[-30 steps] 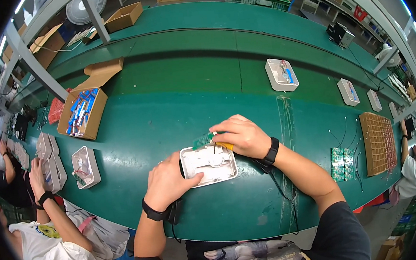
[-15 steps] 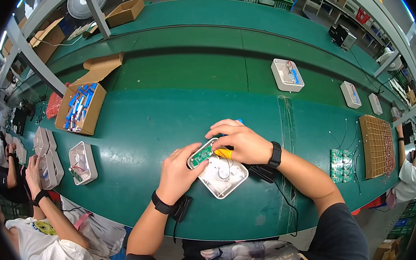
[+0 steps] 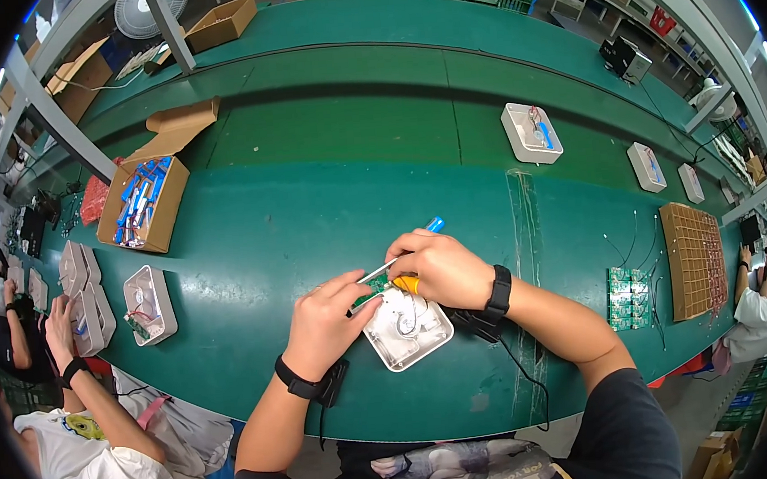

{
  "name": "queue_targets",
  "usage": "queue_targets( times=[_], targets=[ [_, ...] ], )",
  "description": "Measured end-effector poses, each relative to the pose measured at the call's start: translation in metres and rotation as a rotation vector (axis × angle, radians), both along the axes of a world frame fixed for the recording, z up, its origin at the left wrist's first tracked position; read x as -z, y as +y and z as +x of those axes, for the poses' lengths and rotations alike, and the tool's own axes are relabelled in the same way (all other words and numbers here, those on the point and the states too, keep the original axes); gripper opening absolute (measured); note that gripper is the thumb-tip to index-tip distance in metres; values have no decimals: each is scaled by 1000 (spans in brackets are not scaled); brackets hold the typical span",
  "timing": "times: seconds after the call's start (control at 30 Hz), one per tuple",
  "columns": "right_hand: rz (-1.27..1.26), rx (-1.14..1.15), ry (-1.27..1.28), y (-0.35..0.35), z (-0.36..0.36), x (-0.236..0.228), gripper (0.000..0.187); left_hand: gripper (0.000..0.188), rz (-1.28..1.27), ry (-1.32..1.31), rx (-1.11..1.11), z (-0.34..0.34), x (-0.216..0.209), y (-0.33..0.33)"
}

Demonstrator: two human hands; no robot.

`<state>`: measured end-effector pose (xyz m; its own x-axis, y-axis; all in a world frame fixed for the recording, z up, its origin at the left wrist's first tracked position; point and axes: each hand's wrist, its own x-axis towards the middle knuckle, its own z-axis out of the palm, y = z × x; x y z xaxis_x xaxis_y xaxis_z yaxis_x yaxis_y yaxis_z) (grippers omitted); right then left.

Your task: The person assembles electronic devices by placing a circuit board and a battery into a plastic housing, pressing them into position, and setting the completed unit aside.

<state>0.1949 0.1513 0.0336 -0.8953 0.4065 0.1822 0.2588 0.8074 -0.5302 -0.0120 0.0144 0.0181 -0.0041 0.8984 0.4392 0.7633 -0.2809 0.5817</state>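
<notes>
In front of me a white plastic housing, open on top, lies tilted on the bench with a round white part and thin wires inside. A small green circuit board sits at its far left end. My left hand grips that end, fingers over the rim and thumb by the board. My right hand is closed over the far right side, with a yellow piece between its fingers; its kind is mostly hidden. Beyond the knuckles a blue cylinder sticks out; whether the hand holds it, I cannot tell.
A carton of blue cylindrical cells stands back left. Another white housing lies left, near a co-worker's hand. More housings are at the back right. Green circuit boards and a brown gridded tray lie right.
Both hands have shifted slightly, and the housing's far rim has tipped, so less of the circuit board shows. More of the blue cylinder is visible past my right hand.
</notes>
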Motion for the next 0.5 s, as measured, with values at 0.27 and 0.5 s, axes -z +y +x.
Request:
queue_targets(
  times=[0.27,0.5],
  targets=[
    [-1,-25,16,-1,1,-3,13,19,28,63,-21,-1,1,-1],
    [-66,-13,-41,0,1,-9,13,19,18,63,-37,-1,0,-1]
  ],
)
